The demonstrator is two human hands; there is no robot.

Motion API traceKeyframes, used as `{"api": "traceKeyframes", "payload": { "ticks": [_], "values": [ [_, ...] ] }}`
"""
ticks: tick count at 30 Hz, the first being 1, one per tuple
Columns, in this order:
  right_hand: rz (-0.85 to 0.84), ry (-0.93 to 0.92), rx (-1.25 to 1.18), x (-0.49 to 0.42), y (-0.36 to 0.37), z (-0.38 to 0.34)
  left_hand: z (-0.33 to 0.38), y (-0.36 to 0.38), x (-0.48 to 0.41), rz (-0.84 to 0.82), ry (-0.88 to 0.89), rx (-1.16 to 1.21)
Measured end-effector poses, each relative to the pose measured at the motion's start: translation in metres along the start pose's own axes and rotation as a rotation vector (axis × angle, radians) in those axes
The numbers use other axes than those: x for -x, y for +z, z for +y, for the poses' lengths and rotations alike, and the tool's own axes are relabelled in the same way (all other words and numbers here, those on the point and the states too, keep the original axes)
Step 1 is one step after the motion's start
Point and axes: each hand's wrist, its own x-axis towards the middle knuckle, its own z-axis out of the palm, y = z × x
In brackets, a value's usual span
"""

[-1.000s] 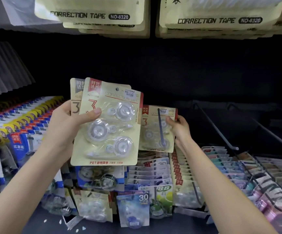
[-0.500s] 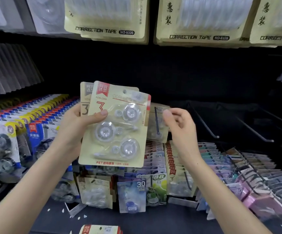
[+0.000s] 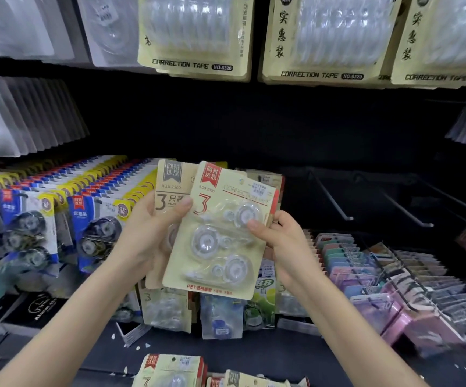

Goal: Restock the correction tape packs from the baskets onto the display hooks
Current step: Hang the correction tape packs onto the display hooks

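Note:
A small stack of beige correction tape packs (image 3: 220,236) is held up in front of the display, each with three clear tape dispensers under a blister. My left hand (image 3: 150,233) grips the stack's left edge, thumb across the front. My right hand (image 3: 279,241) pinches the front pack's right edge, thumb on the blister. More of the same packs (image 3: 170,370) lie at the bottom edge. Bare display hooks (image 3: 329,196) jut out from the dark back panel to the right.
Blue and yellow tape packs (image 3: 94,219) hang in rows on the left. Pastel packs (image 3: 365,275) fill hooks at lower right. Large beige correction tape packs (image 3: 198,37) hang overhead. Mixed packs (image 3: 220,311) hang just below my hands above a dark shelf.
My right hand came off the pack on the hook behind and moved left onto the front pack of the stack. The view tilted up and the stack sits lower in frame.

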Motion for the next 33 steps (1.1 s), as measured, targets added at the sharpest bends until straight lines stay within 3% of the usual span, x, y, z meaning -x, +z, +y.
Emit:
{"api": "traceKeyframes", "payload": {
  "ticks": [4, 7, 15, 25, 33],
  "values": [
    [0.010, 0.038, -0.044, 0.007, -0.012, 0.009, -0.008, -0.007, 0.003, 0.017, 0.049, -0.126],
    [0.047, 0.037, -0.063, 0.011, -0.030, 0.018, -0.015, -0.015, 0.001, 0.122, 0.087, -0.241],
    [0.176, -0.113, 0.225, 0.006, -0.068, 0.035, -0.020, -0.024, -0.006, 0.280, 0.181, -0.385],
    [0.149, -0.235, 0.219, -0.009, -0.070, 0.037, -0.017, -0.017, -0.014, 0.283, 0.216, -0.411],
    [0.181, -0.205, 0.235, -0.030, -0.070, 0.046, -0.020, -0.020, -0.028, 0.258, 0.218, -0.376]
  ]
}}
